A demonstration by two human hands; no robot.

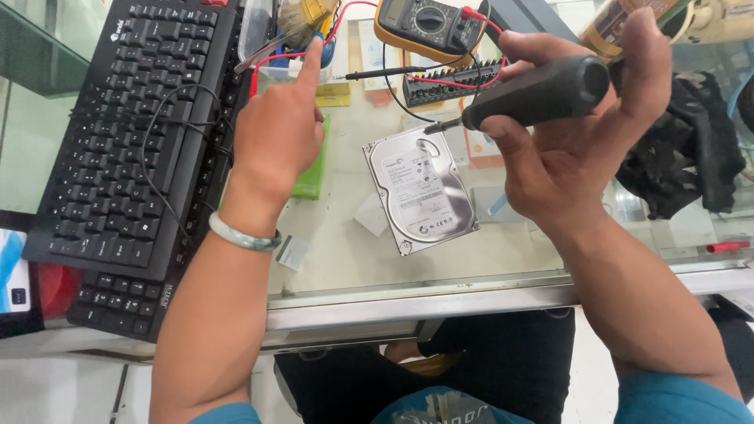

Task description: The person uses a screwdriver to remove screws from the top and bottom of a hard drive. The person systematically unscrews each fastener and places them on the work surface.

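head view, looking down on a glass-topped counter [345, 251]; items as follows.

right hand [577, 149]: fingers wrapping around the black handle of a screwdriver [542, 94], thumb lying along the near side, grip closed tight on the handle. the tool is lying almost level, its short metal tip pointing left and slightly near, hovering just above the far right corner of the hard drive; whether the tip is touching the drive cannot be told.

hard drive [422, 192]: silver, label side up, lying flat on the glass near the middle of the counter, turned at a slant, between the two hands.

left hand [279, 129]: index finger sticking out toward the far side, the other fingers curling under; holding nothing. the fingertip is reaching up to a clear plastic tray [259, 31] at the far edge, beside red wires. a pale green bangle [243, 234] is sitting on the wrist.

black keyboard [137, 133]: lying at the left, a thin black cable draping over its keys, the left hand just beside its right edge.

yellow multimeter [428, 27]: sitting at the far side, its red and black leads trailing toward the near side over a black bit holder [452, 88].

green card [312, 177]: lying partly under the left hand.

black cloth [691, 153]: bunching at the right, behind the right hand.

red pen [728, 246]: lying at the near right edge.
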